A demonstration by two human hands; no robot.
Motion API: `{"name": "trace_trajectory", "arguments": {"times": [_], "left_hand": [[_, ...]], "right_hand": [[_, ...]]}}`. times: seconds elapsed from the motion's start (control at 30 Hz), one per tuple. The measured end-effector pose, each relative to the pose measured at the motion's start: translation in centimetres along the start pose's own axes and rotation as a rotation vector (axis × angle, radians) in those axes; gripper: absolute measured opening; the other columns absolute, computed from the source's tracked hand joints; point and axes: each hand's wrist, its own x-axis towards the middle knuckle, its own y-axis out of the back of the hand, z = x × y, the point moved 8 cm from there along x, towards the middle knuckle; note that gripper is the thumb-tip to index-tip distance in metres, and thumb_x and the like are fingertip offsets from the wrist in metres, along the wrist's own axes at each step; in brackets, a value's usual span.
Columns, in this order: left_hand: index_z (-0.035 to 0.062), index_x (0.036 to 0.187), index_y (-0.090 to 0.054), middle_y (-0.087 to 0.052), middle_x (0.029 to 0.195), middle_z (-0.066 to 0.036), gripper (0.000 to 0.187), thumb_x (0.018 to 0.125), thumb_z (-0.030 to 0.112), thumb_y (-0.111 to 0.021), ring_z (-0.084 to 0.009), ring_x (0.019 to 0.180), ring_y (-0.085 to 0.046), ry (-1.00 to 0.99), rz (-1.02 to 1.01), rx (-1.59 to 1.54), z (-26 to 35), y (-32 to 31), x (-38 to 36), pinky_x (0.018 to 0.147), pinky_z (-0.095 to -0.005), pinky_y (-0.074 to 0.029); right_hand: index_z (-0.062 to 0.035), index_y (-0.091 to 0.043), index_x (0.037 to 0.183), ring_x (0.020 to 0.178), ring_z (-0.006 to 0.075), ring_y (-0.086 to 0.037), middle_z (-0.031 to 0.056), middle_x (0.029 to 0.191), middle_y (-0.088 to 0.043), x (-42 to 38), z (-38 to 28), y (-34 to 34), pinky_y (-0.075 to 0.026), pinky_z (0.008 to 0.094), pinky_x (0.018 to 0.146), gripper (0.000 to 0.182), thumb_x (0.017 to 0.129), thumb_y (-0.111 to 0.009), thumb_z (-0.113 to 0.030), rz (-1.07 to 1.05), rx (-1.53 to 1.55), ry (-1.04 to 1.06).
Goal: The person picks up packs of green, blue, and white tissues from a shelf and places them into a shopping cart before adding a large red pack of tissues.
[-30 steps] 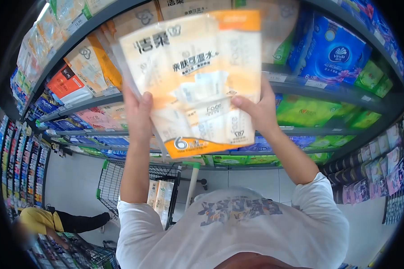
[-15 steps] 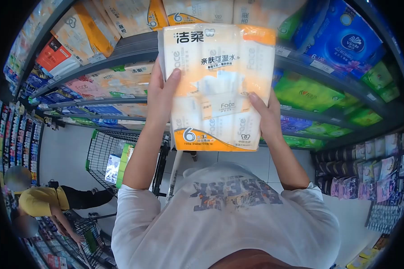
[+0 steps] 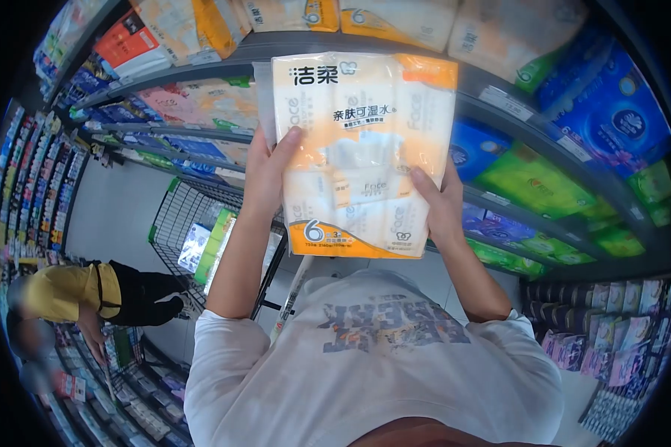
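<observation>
A white and orange pack of facial tissues is held upright in front of my chest, its printed face toward me. A large "6" is printed near its lower left corner. My left hand grips the left edge, thumb lying on the front. On the opposite edge, my right hand is closed with its thumb pressed on the front lower down. The fingers of both hands are mostly hidden behind the pack.
Store shelves curve around ahead with more tissue packs, including a blue pack and a green pack. A shopping cart with goods stands at left. Beyond it, a person in a yellow top bends over. Hanging packets line the right.
The view has turned, so the shelves and cart appear shifted to the right. The tissue pack stays in both hands, slightly lower in view. The person in yellow has moved.
</observation>
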Motion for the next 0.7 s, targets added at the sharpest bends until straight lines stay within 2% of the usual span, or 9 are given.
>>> {"name": "trace_trajectory", "arguments": {"times": [0.07,0.2,0.33,0.4,0.5,0.57,0.6,0.67,0.7], "left_hand": [[-0.0007,0.138,-0.044,-0.061,0.125,-0.015,0.047,0.098,0.014,-0.062,-0.0181,0.108,-0.063,0.015,-0.022,-0.035,-1.5,-2.6,0.5,0.089,-0.0312,-0.054],[-0.0006,0.14,-0.043,-0.062,0.126,-0.016,0.061,0.089,0.017,-0.072,-0.0208,0.111,-0.063,-0.015,-0.049,0.098,0.0,1.4,-0.3,0.092,-0.0334,-0.052],[-0.0011,0.137,-0.047,-0.064,0.123,-0.016,0.067,0.081,0.019,-0.079,-0.0217,0.114,-0.063,0.049,-0.037,0.269,4.9,12.0,-2.5,0.095,-0.0354,-0.051],[-0.0015,0.133,-0.053,-0.065,0.121,-0.015,0.069,0.074,0.019,-0.083,-0.0211,0.113,-0.063,0.034,0.026,0.415,7.2,13.1,-3.5,0.096,-0.0354,-0.05],[-0.0019,0.137,-0.052,-0.065,0.123,-0.014,0.082,0.066,0.018,-0.088,-0.0216,0.111,-0.063,-0.002,0.119,0.545,9.2,15.7,-4.9,0.097,-0.0345,-0.049],[0.0018,0.143,-0.049,-0.064,0.123,-0.014,0.093,0.06,0.018,-0.09,-0.0239,0.11,-0.063,-0.049,0.184,0.729,10.3,17.7,-5.8,0.097,-0.0348,-0.048],[0.0018,0.143,-0.049,-0.064,0.123,-0.014,0.093,0.06,0.018,-0.09,-0.0239,0.11,-0.063,-0.044,0.197,0.732,9.9,19.0,-6.2,0.097,-0.0348,-0.048],[0.0074,0.143,-0.05,-0.063,0.12,-0.014,0.093,0.059,0.019,-0.09,-0.0281,0.109,-0.062,-0.042,0.288,1.127,9.0,22.3,-6.9,0.096,-0.0369,-0.048],[0.0074,0.143,-0.05,-0.063,0.12,-0.014,0.093,0.059,0.019,-0.09,-0.0281,0.109,-0.062,-0.04,0.301,1.125,8.4,23.6,-7.3,0.096,-0.0369,-0.048]], "right_hand": [[0.0042,-0.041,0.14,0.112,0.0201,-0.062,0.0166,0.125,-0.061,1.6,0.7,3.3,-0.051,0.0325,0.094,0.064,0.088,-0.075,-0.014,-0.058,0.001,-0.022],[0.0034,-0.038,0.142,0.115,0.0215,-0.06,0.0166,0.128,-0.059,1.8,4.2,-0.3,-0.05,0.034,0.096,0.067,0.088,-0.074,-0.015,-0.255,-0.07,0.027],[0.0027,-0.036,0.143,0.117,0.0222,-0.06,0.017,0.127,-0.06,0.2,9.1,-10.8,-0.05,0.0348,0.097,0.071,0.088,-0.075,-0.016,-0.423,-0.107,0.091],[0.0015,-0.038,0.142,0.118,0.0233,-0.061,0.0181,0.127,-0.06,0.2,11.3,-12.9,-0.05,0.0367,0.098,0.07,0.088,-0.076,-0.021,-0.566,-0.287,0.095],[-0.0006,-0.041,0.141,0.114,0.0258,-0.063,0.0193,0.128,-0.06,0.2,13.9,-16.1,-0.052,0.0385,0.096,0.07,0.086,-0.078,-0.026,-0.698,-0.429,0.005],[-0.0012,-0.043,0.141,0.111,0.0267,-0.064,0.02,0.129,-0.06,0.2,14.5,-16.9,-0.052,0.0386,0.093,0.07,0.086,-0.078,-0.027,-0.728,-0.513,0.058],[-0.0019,-0.044,0.14,0.109,0.0277,-0.065,0.0207,0.131,-0.059,0.0,14.8,-17.1,-0.053,0.0387,0.091,0.07,0.085,-0.079,-0.028,-0.745,-0.599,0.111],[-0.0018,-0.05,0.137,0.103,0.0282,-0.068,0.0216,0.127,-0.061,0.2,15.3,-16.6,-0.055,0.0381,0.087,0.064,0.085,-0.079,-0.026,-0.737,-0.582,0.124],[-0.0011,-0.055,0.132,0.099,0.0263,-0.069,0.0209,0.123,-0.064,0.5,15.8,-15.8,-0.055,0.0366,0.085,0.056,0.085,-0.078,-0.024,-0.739,-0.589,0.095]]}}
